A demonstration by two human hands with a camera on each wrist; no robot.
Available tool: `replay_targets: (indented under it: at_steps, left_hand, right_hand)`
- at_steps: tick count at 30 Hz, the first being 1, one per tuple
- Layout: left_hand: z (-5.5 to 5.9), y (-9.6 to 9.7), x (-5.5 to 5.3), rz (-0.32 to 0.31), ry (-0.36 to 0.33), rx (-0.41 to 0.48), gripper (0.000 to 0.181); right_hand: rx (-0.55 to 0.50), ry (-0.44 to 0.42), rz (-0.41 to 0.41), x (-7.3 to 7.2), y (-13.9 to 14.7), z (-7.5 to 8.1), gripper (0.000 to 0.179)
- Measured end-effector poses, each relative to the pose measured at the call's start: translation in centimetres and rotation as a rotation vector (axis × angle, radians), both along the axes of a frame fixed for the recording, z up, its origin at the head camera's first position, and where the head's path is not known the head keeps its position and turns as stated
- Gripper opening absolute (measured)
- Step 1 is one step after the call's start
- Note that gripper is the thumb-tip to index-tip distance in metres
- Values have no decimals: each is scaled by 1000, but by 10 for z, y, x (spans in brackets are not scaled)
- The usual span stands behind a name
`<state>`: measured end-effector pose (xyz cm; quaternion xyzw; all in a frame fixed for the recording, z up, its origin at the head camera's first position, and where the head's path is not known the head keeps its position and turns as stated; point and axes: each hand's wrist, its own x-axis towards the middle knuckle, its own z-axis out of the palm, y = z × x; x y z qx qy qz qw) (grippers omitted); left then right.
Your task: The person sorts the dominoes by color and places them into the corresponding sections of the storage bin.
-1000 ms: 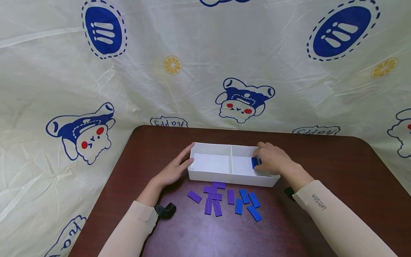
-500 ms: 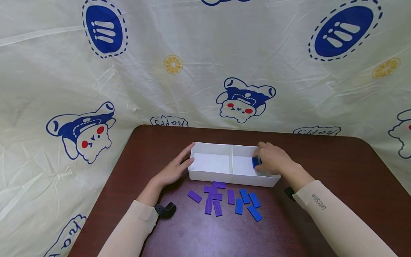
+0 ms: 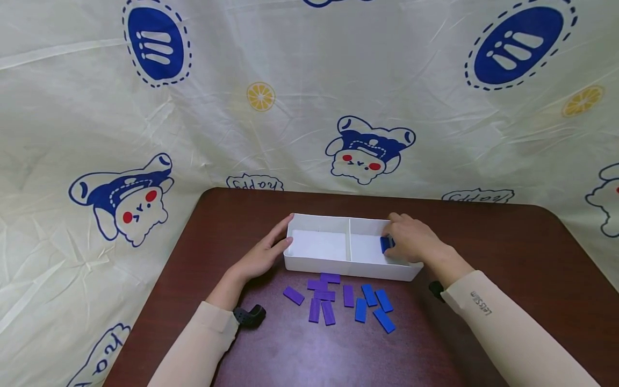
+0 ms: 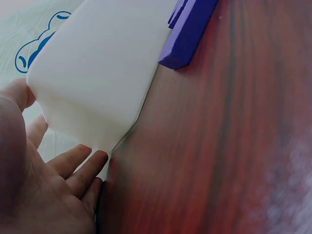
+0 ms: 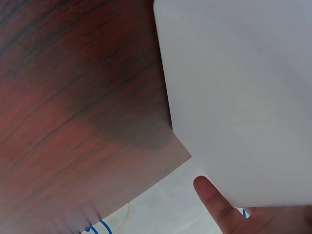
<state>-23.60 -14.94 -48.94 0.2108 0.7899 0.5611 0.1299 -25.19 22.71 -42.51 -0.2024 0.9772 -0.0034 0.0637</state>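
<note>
A white two-compartment box (image 3: 348, 267) stands on the table. My left hand (image 3: 261, 259) touches its left end, fingers along the end wall and thumb at the near corner. In the left wrist view those fingers (image 4: 73, 158) reach out straight against the box's end. My right hand (image 3: 410, 239) reaches over the right end into the right compartment. Its thumb and fingers pinch a dark blue block (image 3: 384, 244), partly hidden by the hand. In the right wrist view the box wall covers most of that hand, and one finger (image 5: 212, 197) shows past the edge.
In front of the box several purple blocks (image 3: 325, 296) lie scattered at left, some overlapping. Several blue blocks (image 3: 384, 321) lie to their right. The brown table (image 3: 483, 236) ends at a printed white cloth (image 3: 300, 145) behind.
</note>
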Motion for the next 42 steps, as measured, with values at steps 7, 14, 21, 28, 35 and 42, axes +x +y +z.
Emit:
replay_targets:
  at_steps: [7, 14, 21, 28, 35, 42]
  left_hand:
    - [-2, -1, -1, -2, 4, -1, 64]
    - [-1, -1, 0, 0, 3, -5, 64]
    - [0, 0, 1, -1, 6, 5, 63]
    - [0, 1, 1, -2, 3, 8, 63]
    - [0, 1, 1, 2, 16, 1, 64]
    - [-1, 1, 1, -1, 15, 5, 64]
  right_hand:
    - [10, -10, -9, 0, -1, 1, 46]
    - [7, -17, -14, 0, -2, 1, 46]
    - [-2, -23, -14, 0, -2, 2, 47]
    - [-30, -23, -12, 1, 0, 3, 45]
    - [-59, -21, -14, 1, 3, 4, 43]
    - [-106, -15, -39, 4, 7, 9, 40]
